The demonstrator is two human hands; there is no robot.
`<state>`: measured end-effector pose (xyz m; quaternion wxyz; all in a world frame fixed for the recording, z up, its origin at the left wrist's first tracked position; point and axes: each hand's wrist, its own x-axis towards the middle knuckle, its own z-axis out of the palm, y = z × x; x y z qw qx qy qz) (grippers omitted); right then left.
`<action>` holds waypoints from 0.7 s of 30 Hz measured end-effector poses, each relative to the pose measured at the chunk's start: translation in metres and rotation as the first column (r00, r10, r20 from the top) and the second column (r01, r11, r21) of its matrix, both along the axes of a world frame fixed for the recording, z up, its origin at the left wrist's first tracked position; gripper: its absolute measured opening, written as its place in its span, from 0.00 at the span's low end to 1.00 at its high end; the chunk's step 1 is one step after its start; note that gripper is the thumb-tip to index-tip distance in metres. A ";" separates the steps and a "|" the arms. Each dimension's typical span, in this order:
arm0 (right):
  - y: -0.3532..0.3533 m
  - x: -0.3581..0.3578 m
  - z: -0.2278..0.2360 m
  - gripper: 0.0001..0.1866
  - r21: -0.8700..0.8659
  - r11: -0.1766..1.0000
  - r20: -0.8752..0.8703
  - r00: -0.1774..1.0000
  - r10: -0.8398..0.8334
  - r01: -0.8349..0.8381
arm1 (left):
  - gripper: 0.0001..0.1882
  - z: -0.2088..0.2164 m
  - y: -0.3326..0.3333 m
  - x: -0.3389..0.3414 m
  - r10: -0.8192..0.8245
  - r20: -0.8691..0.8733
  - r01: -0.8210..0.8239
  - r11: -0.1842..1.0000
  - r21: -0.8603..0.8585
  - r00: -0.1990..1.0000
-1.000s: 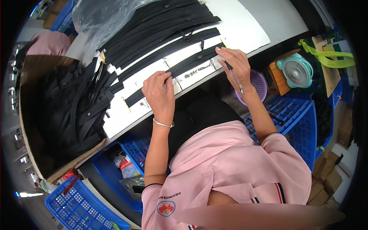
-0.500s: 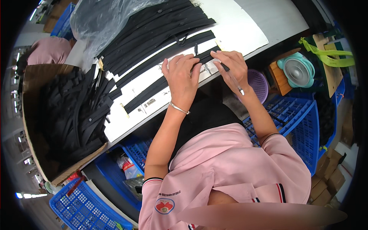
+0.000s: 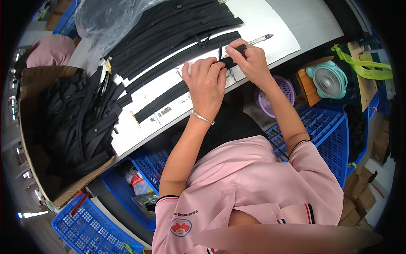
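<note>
A long black fabric strip [image 3: 163, 101] lies along the near edge of the white marked board [image 3: 146, 95]. On its right part rests my left hand [image 3: 206, 82], fingers bent, thumb and fingertips at the strip. Just to the right, my right hand [image 3: 253, 63] is closed, pinching the strip's dark raised end [image 3: 241, 48]. A clear pen with a dark tip [image 3: 260, 39] sticks out from behind the right hand's fingers, pointing away to the right; its grip is partly hidden. Several more black strips [image 3: 169, 29] lie side by side on the far part of the board.
A cardboard box [image 3: 31, 127] of loose black strips stands at the left. Clear plastic sheeting [image 3: 99, 25] covers the far left. Right of the table are a purple basket [image 3: 289, 91], a teal fan [image 3: 327, 80] and a blue crate [image 3: 338, 139]. Another blue basket [image 3: 91, 228] sits lower left.
My right hand has moved up and left, now pinching the strip's end, which is lifted. The pen has swung from lying along my palm to pointing away. My left hand has shifted slightly right.
</note>
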<state>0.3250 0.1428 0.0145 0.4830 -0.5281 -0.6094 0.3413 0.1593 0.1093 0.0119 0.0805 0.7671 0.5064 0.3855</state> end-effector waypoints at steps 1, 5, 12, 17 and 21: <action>0.000 0.000 -0.003 0.11 0.040 0.999 0.012 1.000 0.015 -0.015 | 0.07 0.000 -0.001 0.000 0.000 0.004 0.000 1.000 -0.004 1.000; 0.000 -0.002 -0.004 0.12 0.110 0.992 0.091 0.995 0.048 -0.058 | 0.06 -0.001 0.000 -0.001 0.025 -0.015 -0.025 1.000 -0.001 1.000; 0.002 -0.003 -0.010 0.13 0.136 0.989 0.202 0.979 0.037 -0.065 | 0.06 -0.002 0.000 -0.002 0.019 -0.007 -0.019 1.000 0.006 1.000; 0.004 -0.005 -0.017 0.16 0.244 0.968 0.257 0.966 -0.006 -0.059 | 0.06 -0.002 0.000 -0.003 0.027 -0.016 -0.026 0.999 0.022 1.000; 0.003 -0.006 -0.010 0.15 0.248 0.966 0.279 0.960 -0.002 -0.070 | 0.06 -0.002 0.000 -0.002 0.024 -0.021 -0.024 0.999 0.025 0.999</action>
